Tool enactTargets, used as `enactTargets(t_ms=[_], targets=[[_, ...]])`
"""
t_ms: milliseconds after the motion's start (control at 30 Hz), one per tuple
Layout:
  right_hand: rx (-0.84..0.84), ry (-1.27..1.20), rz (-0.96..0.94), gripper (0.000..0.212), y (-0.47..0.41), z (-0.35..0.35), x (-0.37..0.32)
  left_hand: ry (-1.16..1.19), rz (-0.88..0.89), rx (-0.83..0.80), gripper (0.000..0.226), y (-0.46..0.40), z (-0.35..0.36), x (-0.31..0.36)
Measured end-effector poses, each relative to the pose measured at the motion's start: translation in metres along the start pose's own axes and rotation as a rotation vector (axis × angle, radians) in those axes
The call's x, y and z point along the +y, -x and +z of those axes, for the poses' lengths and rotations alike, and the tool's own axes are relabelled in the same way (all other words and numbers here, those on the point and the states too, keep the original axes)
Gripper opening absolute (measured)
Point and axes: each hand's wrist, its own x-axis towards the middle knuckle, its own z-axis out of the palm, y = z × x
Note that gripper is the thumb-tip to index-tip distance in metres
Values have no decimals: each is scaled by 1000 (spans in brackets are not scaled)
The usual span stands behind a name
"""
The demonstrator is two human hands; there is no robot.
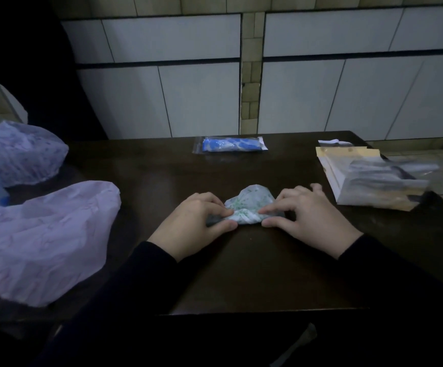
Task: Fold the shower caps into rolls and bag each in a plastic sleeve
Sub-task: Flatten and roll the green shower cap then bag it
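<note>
Two hands: both are working on one green-printed shower cap [247, 206] on the dark table [254, 274].
Left hand [195, 221]: its fingers are curling down over the cap's left end, thumb lying along the near edge, pinching the folded plastic.
Right hand [303, 214]: its forefinger and thumb are pinching the cap's right end; the other fingers are bending loosely and resting on the table beyond.
Cap: it is lying bunched between the two sets of fingertips, its rounded hump rising just beyond them.
Bagged roll [231, 144]: a blue roll in a clear sleeve is lying well beyond the fingertips, at the table's far edge.
Sleeve stack [373, 178]: it is sitting just right of the right hand's fingers.
Loose caps [45, 239]: pale purple ones are lying left of the left hand, well apart from it.
</note>
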Motion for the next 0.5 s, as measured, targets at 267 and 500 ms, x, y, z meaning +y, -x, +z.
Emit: enactTargets(t_ms=[267, 500], targets=[[-72, -168, -109, 26, 19, -2, 3, 153, 5, -47, 29, 24, -5, 3], [0, -135, -72, 25, 6, 0, 3, 175, -145, -92, 16, 0, -12, 8]])
